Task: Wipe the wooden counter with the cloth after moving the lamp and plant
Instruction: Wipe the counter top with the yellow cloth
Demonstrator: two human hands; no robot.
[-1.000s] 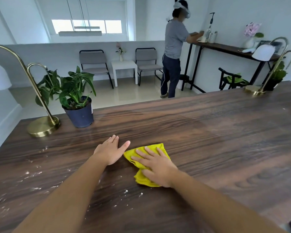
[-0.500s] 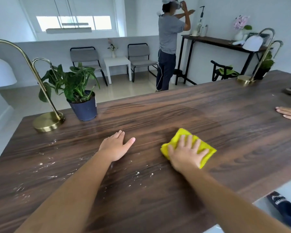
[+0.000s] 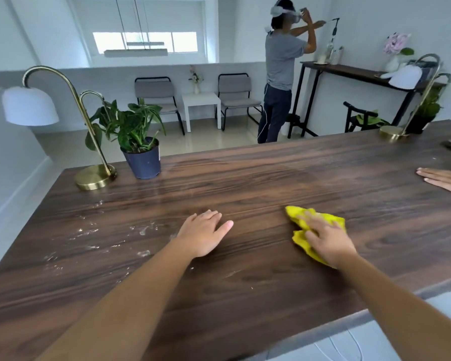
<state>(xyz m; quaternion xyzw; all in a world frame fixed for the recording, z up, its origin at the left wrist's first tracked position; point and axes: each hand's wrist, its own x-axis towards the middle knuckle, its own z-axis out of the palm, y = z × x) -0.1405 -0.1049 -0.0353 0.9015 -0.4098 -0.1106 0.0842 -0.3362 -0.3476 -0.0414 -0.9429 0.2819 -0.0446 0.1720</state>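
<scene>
The dark wooden counter [image 3: 245, 178] fills the lower view. My right hand [image 3: 328, 241] presses flat on a crumpled yellow cloth [image 3: 302, 217] at the centre right. My left hand [image 3: 202, 234] rests flat on the wood, fingers apart, holding nothing. White crumbs and smears [image 3: 94, 233] lie on the wood left of my left hand. A brass lamp with a white shade [image 3: 95, 175] and a green plant in a dark blue pot [image 3: 143, 160] stand at the counter's far left corner.
A second brass lamp [image 3: 393, 131] and plant [image 3: 425, 113] stand at the far right corner. Another person's hand [image 3: 446, 179] lies on the counter's right edge. A person in a headset [image 3: 281, 74] stands beyond, by a dark side table [image 3: 354, 71] and chairs.
My right hand has slid the cloth from beside my left hand to the right across the counter. My left hand has stayed in place. Another person's hand has come into view at the right.
</scene>
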